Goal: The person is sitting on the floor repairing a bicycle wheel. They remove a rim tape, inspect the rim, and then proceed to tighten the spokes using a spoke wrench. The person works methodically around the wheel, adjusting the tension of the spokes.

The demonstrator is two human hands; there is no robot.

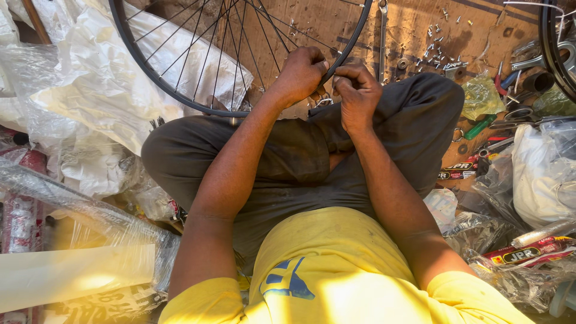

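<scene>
A long steel spanner (383, 36) lies on the brown cardboard sheet (414, 24). Just right of the spanner sits a scatter of small silver screws and nuts (435, 51). Further right of it lie a crumpled green plastic bag (480, 96) and a green-handled screwdriver (480, 127). Well left of the spanner are heaped crumpled white plastic sheets (90, 90), with a clear-wrapped long bundle (90, 210) below them.
</scene>
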